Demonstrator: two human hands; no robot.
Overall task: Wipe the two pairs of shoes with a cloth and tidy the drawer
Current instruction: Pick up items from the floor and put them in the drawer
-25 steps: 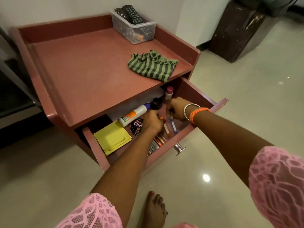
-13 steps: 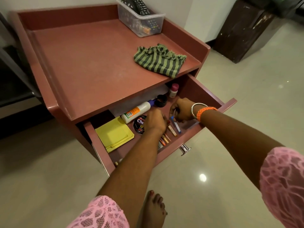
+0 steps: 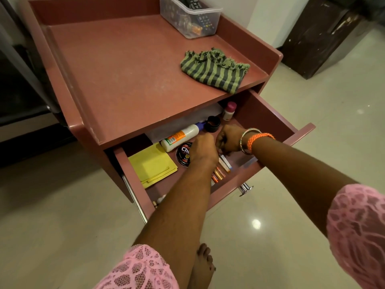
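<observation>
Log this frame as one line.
phase: tidying open reddish drawer | left hand: over small tubes | right hand: fingers curled, contents hidden | green striped cloth: on cabinet top

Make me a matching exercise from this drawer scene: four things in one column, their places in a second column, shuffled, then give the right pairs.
Things:
1. striped cloth
2. yellow cloth
3. clear bin
4. pink-capped bottle

Places:
A. far right corner of the open drawer
B. back of the cabinet top
C. left part of the open drawer
D. cabinet top, near its right front edge

Pairs: 1-D, 2-C, 3-B, 4-A
</observation>
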